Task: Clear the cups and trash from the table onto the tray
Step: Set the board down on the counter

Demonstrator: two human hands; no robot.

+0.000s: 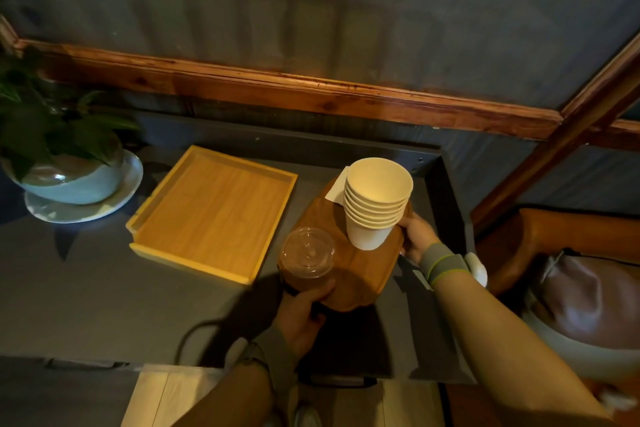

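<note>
A dark oval wooden tray (pixel 349 263) hangs over the grey table, gripped at both ends. My left hand (pixel 304 312) clasps its near edge and my right hand (pixel 415 236) clasps its right edge. On it stand a stack of several white paper cups (pixel 375 204), a clear plastic cup with a domed lid and brown drink (pixel 307 258), and a white napkin (pixel 336 189) tucked behind the stack. A light rectangular wooden tray (pixel 213 213) lies bare on the table to the left.
A potted green plant in a pale blue bowl on a plate (pixel 74 184) sits at the table's far left. The grey table (pixel 104 288) has a raised dark rim (pixel 446 204) on the right. A brown bag (pixel 585 298) rests on a seat at right.
</note>
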